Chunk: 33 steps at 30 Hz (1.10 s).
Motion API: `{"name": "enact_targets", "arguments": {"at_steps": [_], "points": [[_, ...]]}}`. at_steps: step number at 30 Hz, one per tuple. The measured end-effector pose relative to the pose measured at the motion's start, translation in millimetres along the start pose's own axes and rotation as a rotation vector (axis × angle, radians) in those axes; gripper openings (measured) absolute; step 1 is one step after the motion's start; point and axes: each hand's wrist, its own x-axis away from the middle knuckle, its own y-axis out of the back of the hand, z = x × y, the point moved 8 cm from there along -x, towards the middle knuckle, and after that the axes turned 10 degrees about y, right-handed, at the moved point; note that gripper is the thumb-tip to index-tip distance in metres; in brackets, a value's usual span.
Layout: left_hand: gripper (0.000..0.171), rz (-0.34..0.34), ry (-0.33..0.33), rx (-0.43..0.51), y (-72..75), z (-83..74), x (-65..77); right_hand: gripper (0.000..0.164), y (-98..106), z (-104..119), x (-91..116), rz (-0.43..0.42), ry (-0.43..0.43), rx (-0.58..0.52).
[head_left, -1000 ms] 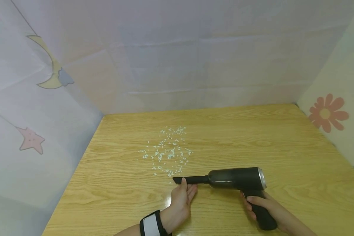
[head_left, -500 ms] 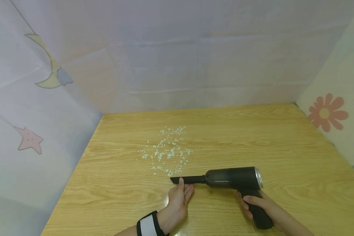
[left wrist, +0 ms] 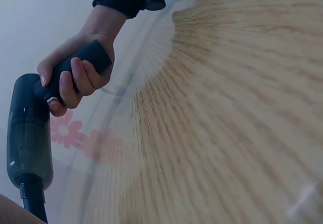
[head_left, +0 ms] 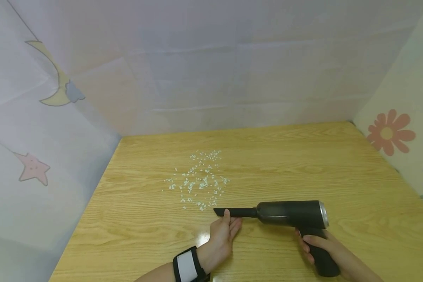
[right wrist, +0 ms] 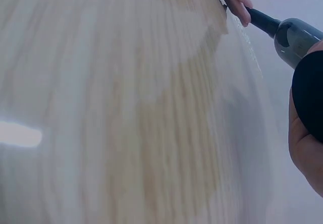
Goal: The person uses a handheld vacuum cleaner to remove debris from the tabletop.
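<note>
A black handheld vacuum cleaner (head_left: 303, 213) with a clear dark dust cup and a slim crevice nozzle (head_left: 244, 212) is held level above the table, its slanted tip pointing left. My right hand (head_left: 328, 246) grips the handle; in the left wrist view its fingers (left wrist: 81, 77) curl round that handle. Near the tip, my left hand (head_left: 221, 237) holds the nozzle between the thumb and the fingers under it. Small white paper-like bits (head_left: 202, 184) lie scattered just beyond the tip, apart from it. In the right wrist view, the left hand (right wrist: 237, 2) shows at the nozzle's far end.
The wood-grain table (head_left: 134, 223) is bordered by pale fabric walls at the back (head_left: 197, 78) and both sides. Printed on them are a moon, a star and a flower (head_left: 387, 133). A black band with a white panel (head_left: 187, 266) circles the left wrist.
The vacuum cleaner and both hands shift slightly left, then back right past where they began. The tip sits a little higher in the head view. The white bits look unchanged.
</note>
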Motion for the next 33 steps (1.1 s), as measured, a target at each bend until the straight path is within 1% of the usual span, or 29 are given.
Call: {"name": "enact_targets", "arguments": {"at_steps": [2,5,7,9,12,16,20,29,33], "points": [[0.050,0.006,0.000,0.006,-2.8,0.9,-2.2,0.032,2,1,0,-0.011,0.018,0.007],[0.050,0.012,0.004,0.001,-6.3,1.5,-6.3,0.033,6,2,1,-0.046,0.019,0.040],[0.049,0.008,0.011,0.005,-7.6,1.3,-8.9,0.032,7,3,0,-0.065,0.010,0.055],[0.047,0.001,0.012,0.002,-8.2,0.2,-10.5,0.030,8,3,1,-0.076,-0.016,0.059],[0.045,-0.017,0.010,0.007,-7.7,-1.6,-12.2,0.030,5,4,-2,-0.063,-0.012,0.040],[0.044,-0.030,-0.001,0.017,-6.7,-3.5,-15.5,0.031,4,4,-4,-0.060,0.007,0.042],[0.045,-0.032,-0.012,0.028,-6.7,-5.7,-17.8,0.031,5,3,-6,-0.080,0.008,0.056],[0.046,-0.043,-0.007,0.043,-4.1,-7.5,-20.5,0.028,4,4,-9,-0.124,-0.004,0.094],[0.046,-0.049,-0.006,0.048,-1.2,-9.0,-20.1,0.027,1,5,-13,-0.116,0.014,0.086]]}}
